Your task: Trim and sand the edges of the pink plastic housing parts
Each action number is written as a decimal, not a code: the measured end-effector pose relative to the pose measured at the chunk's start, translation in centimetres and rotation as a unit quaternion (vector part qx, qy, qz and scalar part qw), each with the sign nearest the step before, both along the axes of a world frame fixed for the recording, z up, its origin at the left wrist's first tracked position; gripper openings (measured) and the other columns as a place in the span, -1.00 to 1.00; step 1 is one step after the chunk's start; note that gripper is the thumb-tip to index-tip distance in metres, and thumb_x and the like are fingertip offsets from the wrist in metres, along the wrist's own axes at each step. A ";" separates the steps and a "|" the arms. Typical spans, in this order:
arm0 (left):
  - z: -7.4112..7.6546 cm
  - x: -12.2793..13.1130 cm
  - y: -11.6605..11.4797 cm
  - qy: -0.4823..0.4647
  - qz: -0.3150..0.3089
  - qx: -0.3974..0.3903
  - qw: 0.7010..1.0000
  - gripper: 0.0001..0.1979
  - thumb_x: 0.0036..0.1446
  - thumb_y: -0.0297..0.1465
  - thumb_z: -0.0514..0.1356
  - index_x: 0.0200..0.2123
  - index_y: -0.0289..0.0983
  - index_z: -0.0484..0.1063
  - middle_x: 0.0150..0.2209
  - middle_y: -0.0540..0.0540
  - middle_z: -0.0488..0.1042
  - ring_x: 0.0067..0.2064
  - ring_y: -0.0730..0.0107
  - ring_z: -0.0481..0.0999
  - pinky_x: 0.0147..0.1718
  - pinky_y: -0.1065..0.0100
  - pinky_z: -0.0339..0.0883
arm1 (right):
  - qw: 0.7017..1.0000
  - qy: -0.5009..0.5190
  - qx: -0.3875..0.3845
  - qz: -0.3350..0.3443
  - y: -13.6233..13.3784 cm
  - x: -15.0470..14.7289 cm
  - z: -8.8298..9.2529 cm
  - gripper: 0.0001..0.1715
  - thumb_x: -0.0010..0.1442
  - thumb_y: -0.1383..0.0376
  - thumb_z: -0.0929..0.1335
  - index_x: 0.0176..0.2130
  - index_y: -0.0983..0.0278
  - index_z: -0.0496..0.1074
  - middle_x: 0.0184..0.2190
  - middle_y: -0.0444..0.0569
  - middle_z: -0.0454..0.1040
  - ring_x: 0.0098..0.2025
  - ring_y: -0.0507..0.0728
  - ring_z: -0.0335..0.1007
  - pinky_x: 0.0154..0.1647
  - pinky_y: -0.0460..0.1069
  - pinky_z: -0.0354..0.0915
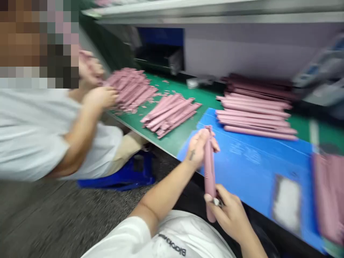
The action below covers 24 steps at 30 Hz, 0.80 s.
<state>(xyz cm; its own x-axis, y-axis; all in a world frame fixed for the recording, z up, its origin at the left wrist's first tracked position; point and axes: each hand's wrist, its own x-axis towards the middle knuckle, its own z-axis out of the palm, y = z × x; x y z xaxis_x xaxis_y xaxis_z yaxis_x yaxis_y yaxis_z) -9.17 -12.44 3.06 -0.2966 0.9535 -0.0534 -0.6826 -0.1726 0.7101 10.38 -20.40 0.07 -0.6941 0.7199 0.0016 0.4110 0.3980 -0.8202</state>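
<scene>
Left hand (200, 148) and right hand (228, 215) well apart, both closed on one long pink rubbery rod (209, 172), held steeply tilted over a blue mat (268, 172). Left grips the top end; right the lower part, with a small silver piece (216, 201) at the fingers. Roughly eight similar rods (255, 114) lie lined up on the mat, count blurred. Two loose pink heaps (169, 114) sit on the green desk (174, 139), a co-worker's two hands (100, 98) beside them.

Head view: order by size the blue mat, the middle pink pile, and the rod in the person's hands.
Largest first: the blue mat, the middle pink pile, the rod, though nearness to the camera makes the rod's size unsure.
</scene>
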 end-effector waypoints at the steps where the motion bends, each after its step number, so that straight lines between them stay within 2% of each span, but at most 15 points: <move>1: 0.3 0.2 -0.6 0.011 -0.026 -0.007 1.000 -0.35 0.04 0.15 0.47 -0.15 -0.29 0.45 -0.50 -0.03 0.54 -0.47 0.42 0.54 -0.38 0.42 0.44 | 1.000 -0.001 0.012 -0.010 -0.2 0.3 0.9 -0.76 0.46 0.12 0.33 -0.27 0.14 0.36 -0.51 -0.22 0.40 -0.50 0.06 0.26 -0.42 -0.04 0.22; 4: 0.1 0.1 -0.8 0.172 -0.039 -0.043 0.983 -0.39 0.11 0.06 0.46 0.02 -0.22 0.45 -0.17 -0.11 0.68 -0.24 0.32 0.70 -0.25 0.36 0.55 | 0.995 -0.017 0.028 -0.089 0.7 3.2 3.0 -0.75 0.41 0.14 0.35 -0.31 0.18 0.37 -0.47 -0.20 0.43 -0.46 0.04 0.27 -0.38 -0.06 0.18; 6: -0.8 0.3 -0.1 0.231 -0.055 -0.036 0.971 -0.35 0.12 0.02 0.46 0.13 -0.19 0.42 -0.12 -0.12 0.67 -0.21 0.32 0.70 -0.23 0.36 0.56 | 0.975 -0.080 0.064 -0.196 1.9 6.9 4.2 -0.76 0.40 0.11 0.35 -0.25 0.20 0.45 -0.43 -0.15 0.50 -0.43 0.06 0.33 -0.35 -0.06 0.19; 7: -1.3 0.6 0.0 0.249 -0.063 -0.029 0.966 -0.36 0.15 0.00 0.45 0.16 -0.19 0.40 -0.13 -0.11 0.66 -0.23 0.33 0.69 -0.23 0.36 0.56 | 0.951 -0.138 0.095 -0.259 2.4 9.0 4.7 -0.74 0.39 0.09 0.34 -0.19 0.22 0.49 -0.40 -0.11 0.54 -0.41 0.08 0.37 -0.34 -0.05 0.19; 9: -2.4 1.4 -0.4 0.286 -0.079 -0.024 0.955 -0.40 0.22 -0.04 0.41 0.19 -0.21 0.39 -0.14 -0.11 0.65 -0.25 0.36 0.67 -0.24 0.36 0.55 | 0.874 -0.282 0.150 -0.365 3.3 13.3 5.8 -0.66 0.37 0.08 0.33 -0.05 0.25 0.53 -0.31 0.00 0.62 -0.34 0.16 0.47 -0.33 -0.02 0.16; 11: -3.3 2.5 -1.4 0.326 -0.095 -0.023 0.940 -0.43 0.27 -0.06 0.38 0.21 -0.22 0.39 -0.13 -0.12 0.64 -0.24 0.35 0.66 -0.23 0.34 0.55 | 0.795 -0.413 0.159 -0.415 4.2 16.9 6.6 -0.60 0.37 0.09 0.32 0.02 0.28 0.55 -0.23 0.11 0.67 -0.26 0.24 0.54 -0.34 0.00 0.11; 12: -3.7 3.0 -1.9 0.345 -0.105 -0.022 0.932 -0.43 0.28 -0.06 0.36 0.22 -0.22 0.39 -0.13 -0.13 0.63 -0.23 0.34 0.65 -0.20 0.32 0.55 | 0.767 -0.458 0.150 -0.424 4.7 18.4 6.9 -0.59 0.38 0.09 0.31 0.01 0.28 0.56 -0.21 0.14 0.68 -0.24 0.26 0.56 -0.35 0.01 0.08; 13: -4.1 3.6 -2.3 0.364 -0.117 -0.020 0.924 -0.43 0.30 -0.07 0.35 0.23 -0.22 0.38 -0.11 -0.13 0.63 -0.21 0.33 0.65 -0.16 0.30 0.55 | 0.748 -0.489 0.138 -0.426 5.2 19.5 7.0 -0.59 0.40 0.08 0.30 -0.01 0.28 0.57 -0.21 0.16 0.68 -0.22 0.28 0.57 -0.36 0.01 0.06; 16: -4.9 4.7 -3.0 0.425 -0.161 -0.009 0.891 -0.50 0.38 -0.11 0.26 0.26 -0.20 0.38 -0.05 -0.15 0.63 -0.11 0.30 0.65 0.00 0.22 0.53 | 0.719 -0.527 0.120 -0.437 6.7 21.3 7.0 -0.53 0.44 0.02 0.28 0.00 0.28 0.58 -0.11 0.20 0.68 -0.14 0.31 0.60 -0.35 0.03 0.07; 18: -4.8 4.7 -2.8 0.487 -0.182 0.008 0.854 -0.59 0.43 -0.14 0.20 0.23 -0.19 0.43 -0.03 -0.16 0.63 -0.04 0.25 0.64 0.07 0.16 0.50 | 0.703 -0.528 0.139 -0.456 7.6 21.1 6.7 -0.48 0.48 0.00 0.25 0.09 0.29 0.56 -0.02 0.23 0.65 -0.10 0.33 0.61 -0.34 0.04 0.09; 20: -4.1 4.0 -2.0 0.569 -0.185 0.040 0.800 -0.63 0.46 -0.16 0.15 0.20 -0.15 0.49 0.02 -0.17 0.64 0.04 0.15 0.63 0.13 0.08 0.48 | 0.703 -0.519 0.175 -0.453 8.3 20.0 6.2 -0.43 0.51 -0.03 0.23 0.18 0.29 0.50 0.04 0.23 0.63 -0.09 0.33 0.61 -0.34 0.05 0.13; 22: -2.8 2.7 -0.2 0.664 -0.174 0.079 0.723 -0.61 0.46 -0.18 0.13 0.23 -0.14 0.51 0.12 -0.20 0.62 0.18 0.02 0.57 0.23 -0.03 0.42 | 0.724 -0.520 0.194 -0.411 9.1 18.6 5.5 -0.40 0.51 -0.08 0.23 0.22 0.26 0.46 0.05 0.21 0.62 -0.11 0.32 0.63 -0.34 0.05 0.17; 24: -1.3 1.3 2.8 0.745 -0.159 0.116 0.637 -0.54 0.45 -0.19 0.13 0.30 -0.18 0.47 0.26 -0.25 0.54 0.31 -0.09 0.47 0.32 -0.13 0.33 | 0.737 -0.539 0.186 -0.363 9.9 17.7 4.7 -0.41 0.50 -0.08 0.24 0.21 0.25 0.45 0.04 0.20 0.62 -0.14 0.33 0.64 -0.34 0.06 0.20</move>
<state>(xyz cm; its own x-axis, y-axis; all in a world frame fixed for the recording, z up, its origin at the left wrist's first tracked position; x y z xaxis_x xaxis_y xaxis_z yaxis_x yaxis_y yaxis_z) -7.90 -9.60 1.75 0.3566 0.9091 0.2153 0.6938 -0.4121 0.5906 28.07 -10.48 4.81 0.1311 0.9911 0.0210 0.9596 -0.1322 0.2482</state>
